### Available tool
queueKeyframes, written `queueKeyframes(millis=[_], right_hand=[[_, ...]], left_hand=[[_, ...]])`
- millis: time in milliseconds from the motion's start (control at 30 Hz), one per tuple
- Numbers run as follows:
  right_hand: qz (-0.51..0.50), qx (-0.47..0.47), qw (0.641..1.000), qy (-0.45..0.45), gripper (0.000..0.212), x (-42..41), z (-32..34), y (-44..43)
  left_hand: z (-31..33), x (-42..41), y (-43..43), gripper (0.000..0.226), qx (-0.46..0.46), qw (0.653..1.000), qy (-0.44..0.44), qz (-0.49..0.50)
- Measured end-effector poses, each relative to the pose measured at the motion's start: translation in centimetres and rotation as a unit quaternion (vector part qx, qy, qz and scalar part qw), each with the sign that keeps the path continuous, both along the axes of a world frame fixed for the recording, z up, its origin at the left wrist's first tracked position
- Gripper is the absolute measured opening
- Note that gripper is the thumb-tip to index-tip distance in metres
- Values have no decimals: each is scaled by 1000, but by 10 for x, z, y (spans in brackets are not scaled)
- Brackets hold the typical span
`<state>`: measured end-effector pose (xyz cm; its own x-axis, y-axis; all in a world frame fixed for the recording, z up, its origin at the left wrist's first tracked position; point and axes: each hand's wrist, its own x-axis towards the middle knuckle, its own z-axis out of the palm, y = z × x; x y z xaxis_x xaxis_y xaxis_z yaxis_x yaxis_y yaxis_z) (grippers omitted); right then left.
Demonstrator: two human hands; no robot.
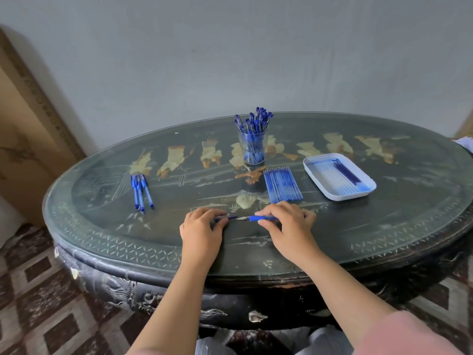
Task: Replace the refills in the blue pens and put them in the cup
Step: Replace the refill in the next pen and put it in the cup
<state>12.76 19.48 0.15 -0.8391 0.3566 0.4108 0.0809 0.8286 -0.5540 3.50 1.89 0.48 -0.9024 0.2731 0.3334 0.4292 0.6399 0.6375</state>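
We find a small bunch of loose blue pens (140,192) lying on the left part of the desk (102,226). They lie side by side with their caps away from the person, well apart from both hands.

At the near middle edge, the left hand (201,230) rests on the desk. Its fingers (204,213) and thumb are curled in a pinch on a short dark-blue piece (226,218). It looks like a pen cap, though we cannot tell for certain.

Farther back, near the wall, a clear cup (253,147) stands upright and is packed with blue pens.

In front of it, a pen (258,218) lies level just above the desk. Its metal tip points left and is very close to the dark-blue piece. We cannot tell whether the two touch.

A flat row of blue refills (282,184) lies on the desk between the cup and the right hand.

The right hand (289,226) pinches the pen, with its fingers over the barrel and its thumb under the blue grip.

To the right, a white tray (314,172) sits flat on the desk. It holds pale refills and a few dark-blue ones.
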Motion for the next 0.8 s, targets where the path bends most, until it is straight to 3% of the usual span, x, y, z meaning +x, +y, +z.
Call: queueKeyframes(millis=[100,200,433,500,567,667,733,800], right_hand=[[5,24,1000,-20,8,0,1,0],[5,29,999,-26,9,-1,2,-1],[45,37,998,-20,8,-1,1,-3],[49,37,998,-7,8,-1,1,-4],[50,31,998,3,8,-2,2,-5],[48,25,999,9,8,-2,2,-5],[50,21,998,6,8,-1,2,-4],[53,22,998,2,9,-1,1,-4]], left_hand=[[2,3,-1,28,-12,1000,14,-23],[4,7,-4,35,21,992,43,-113],[1,5,-1,8,50,985,87,-141],[2,6,-1,31,36,984,98,-145],[6,10,0,39,31,986,72,-145],[7,13,-1,27,48,988,23,-144],[7,14,-3,31,57,985,13,-161],[8,15,-2,11,55,985,24,-161]])
